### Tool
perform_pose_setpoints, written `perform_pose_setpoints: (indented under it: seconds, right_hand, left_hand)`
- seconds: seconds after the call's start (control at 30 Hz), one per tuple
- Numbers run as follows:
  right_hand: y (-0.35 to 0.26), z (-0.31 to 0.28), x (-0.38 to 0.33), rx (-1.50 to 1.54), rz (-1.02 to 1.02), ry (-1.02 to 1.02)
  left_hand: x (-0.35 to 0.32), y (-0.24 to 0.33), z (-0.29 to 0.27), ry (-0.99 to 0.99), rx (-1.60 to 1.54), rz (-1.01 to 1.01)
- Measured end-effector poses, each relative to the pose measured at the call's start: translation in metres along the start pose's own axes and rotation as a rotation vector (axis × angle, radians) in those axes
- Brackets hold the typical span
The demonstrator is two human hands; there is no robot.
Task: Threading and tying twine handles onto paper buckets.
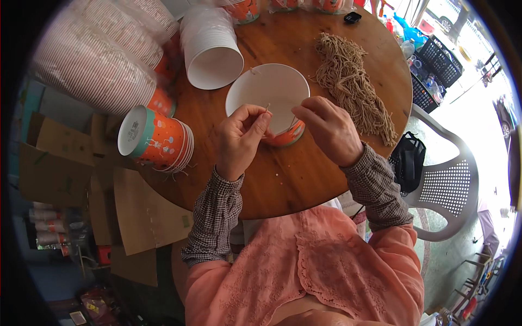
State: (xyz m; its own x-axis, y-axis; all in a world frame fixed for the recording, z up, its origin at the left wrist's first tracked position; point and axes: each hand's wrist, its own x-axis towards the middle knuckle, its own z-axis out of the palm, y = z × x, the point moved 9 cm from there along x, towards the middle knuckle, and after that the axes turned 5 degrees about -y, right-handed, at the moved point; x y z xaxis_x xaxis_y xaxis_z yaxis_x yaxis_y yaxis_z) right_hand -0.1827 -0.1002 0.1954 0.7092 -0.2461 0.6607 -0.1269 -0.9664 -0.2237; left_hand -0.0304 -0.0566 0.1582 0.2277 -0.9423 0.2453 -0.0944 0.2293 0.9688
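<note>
A large paper bucket, white inside and orange outside, stands tilted toward me on the round wooden table. At its near left rim my left hand is closed in a pinch, with a thin beige string end sticking up from its fingertips. My right hand pinches at the near right rim, and a thin bit of string shows by its fingers. A knot or loop of string sits on the bucket's far left rim. A heap of beige strings lies to the right. Left of my hands, a short stack of orange buckets rests on its side with loose string ends.
Tall plastic-wrapped stacks of paper buckets fill the left side of the round table. A white bucket stack lies at the back. Cardboard boxes stand lower left; a grey plastic chair with a black bag is at right.
</note>
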Motion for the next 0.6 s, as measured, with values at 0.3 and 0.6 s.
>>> perform_pose_setpoints:
  seconds: [0.3,0.6]
  right_hand:
    - [-0.015,-0.007,0.012,0.064,-0.199,-0.032]
    - [0.017,0.005,0.015,0.488,0.056,-0.048]
  left_hand:
    - [0.004,-0.012,0.006,-0.258,0.253,-0.299]
    - [0.007,-0.013,0.038,-0.460,0.087,-0.314]
